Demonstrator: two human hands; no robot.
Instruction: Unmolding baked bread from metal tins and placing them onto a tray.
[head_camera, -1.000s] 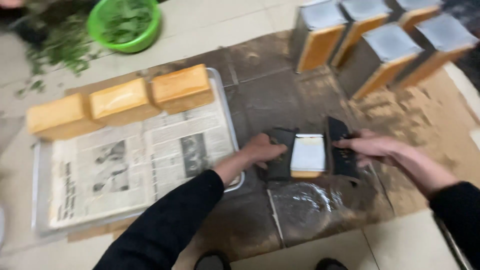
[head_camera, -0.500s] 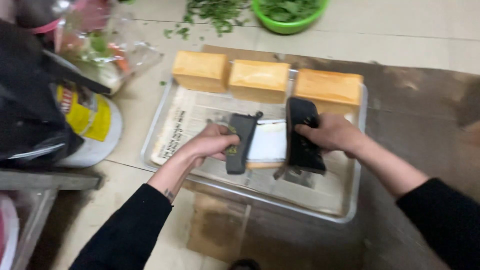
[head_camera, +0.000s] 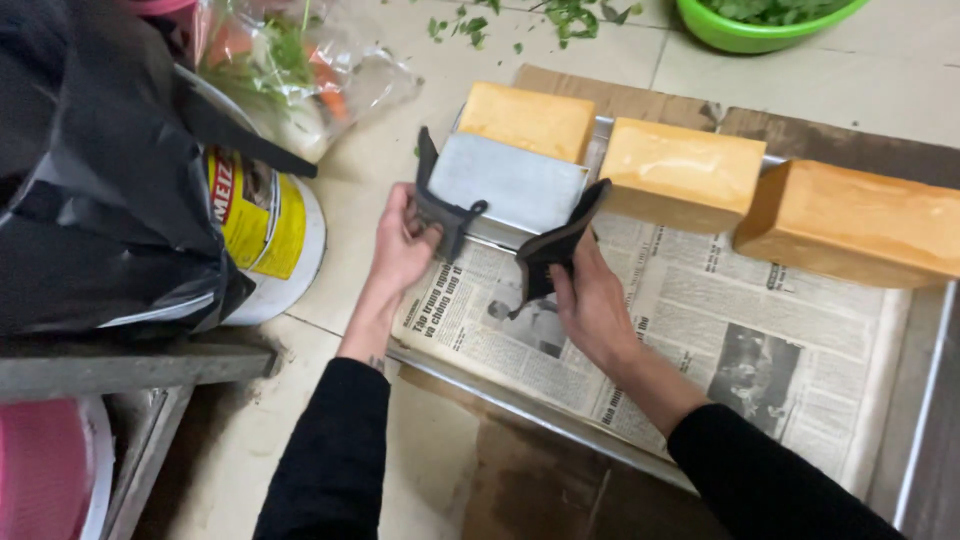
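Note:
An upturned grey metal loaf tin rests at the left end of a newspaper-lined metal tray. My left hand grips its left side through a black pad. My right hand grips its right side through a second black pad. Three golden loaves lie along the tray's far edge: one just behind the tin, one in the middle and one at the right.
A black bag and a yellow-and-white tin can stand at the left. A clear bag of vegetables lies beyond them. A green bowl of leaves is at the top right. Cardboard lies under the tray.
Both hands have carried the tin from the dark floor area over to the tray's left end. The tin's grey base now faces up.

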